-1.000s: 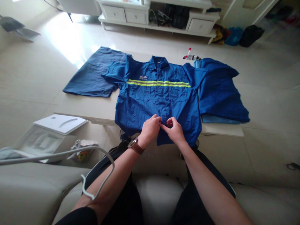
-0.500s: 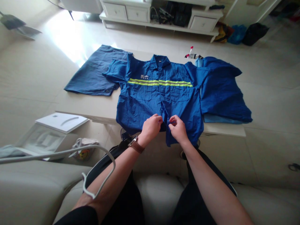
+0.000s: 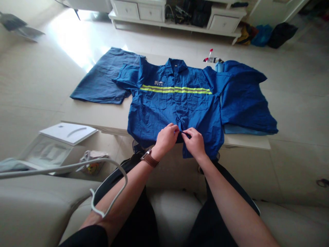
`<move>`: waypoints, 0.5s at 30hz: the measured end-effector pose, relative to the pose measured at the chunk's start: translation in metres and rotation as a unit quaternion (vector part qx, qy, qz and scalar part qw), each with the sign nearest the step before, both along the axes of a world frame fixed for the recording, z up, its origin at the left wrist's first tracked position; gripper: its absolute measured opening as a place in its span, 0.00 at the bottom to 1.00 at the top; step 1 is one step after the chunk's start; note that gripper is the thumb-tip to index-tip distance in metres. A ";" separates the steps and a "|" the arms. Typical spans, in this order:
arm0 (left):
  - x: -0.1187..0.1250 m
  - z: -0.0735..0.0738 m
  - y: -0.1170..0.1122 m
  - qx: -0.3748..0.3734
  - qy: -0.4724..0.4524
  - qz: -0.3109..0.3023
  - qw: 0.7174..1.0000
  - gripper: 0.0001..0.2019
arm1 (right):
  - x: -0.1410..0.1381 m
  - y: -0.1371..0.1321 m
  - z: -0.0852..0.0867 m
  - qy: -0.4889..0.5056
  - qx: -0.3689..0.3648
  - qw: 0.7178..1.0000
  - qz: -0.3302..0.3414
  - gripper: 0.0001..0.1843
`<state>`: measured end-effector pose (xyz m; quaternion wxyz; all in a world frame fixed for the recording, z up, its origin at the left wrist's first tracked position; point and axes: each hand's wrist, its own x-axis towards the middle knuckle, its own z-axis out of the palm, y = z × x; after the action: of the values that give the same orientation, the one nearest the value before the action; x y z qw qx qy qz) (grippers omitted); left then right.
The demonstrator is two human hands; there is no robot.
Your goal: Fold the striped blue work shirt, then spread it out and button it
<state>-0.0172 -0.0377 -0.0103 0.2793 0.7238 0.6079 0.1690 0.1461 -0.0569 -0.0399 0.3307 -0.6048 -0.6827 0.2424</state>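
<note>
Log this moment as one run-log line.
left hand: pinching blue work shirt front edge | right hand: pinching opposite front edge | shirt: flat on pale table, yellow reflective stripe across chest

Left hand (image 3: 167, 140), right hand (image 3: 195, 144) just beside each other, fingers (image 3: 186, 132) curled inward, left forearm (image 3: 120, 187), right forearm (image 3: 231, 202) bare, slanting inward

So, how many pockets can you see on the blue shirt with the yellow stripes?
2. One pocket sits left of the front opening of the shirt, and one right of it, both under the yellow stripes. Others could be hidden under the left hand and right hand.
</note>
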 end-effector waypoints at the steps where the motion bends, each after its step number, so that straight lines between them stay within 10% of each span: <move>1: 0.000 0.000 0.000 -0.001 0.005 0.005 1.000 0.07 | 0.000 0.000 0.001 0.002 0.003 1.000 -0.002 0.09; 15: 0.000 -0.007 0.008 0.001 -0.105 -0.035 0.994 0.06 | 0.002 0.007 0.008 0.088 0.008 0.996 0.007 0.08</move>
<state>-0.0176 -0.0301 -0.0169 0.3469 0.7233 0.5489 0.2349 0.1483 -0.0503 -0.0319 0.3922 -0.5736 -0.6574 0.2916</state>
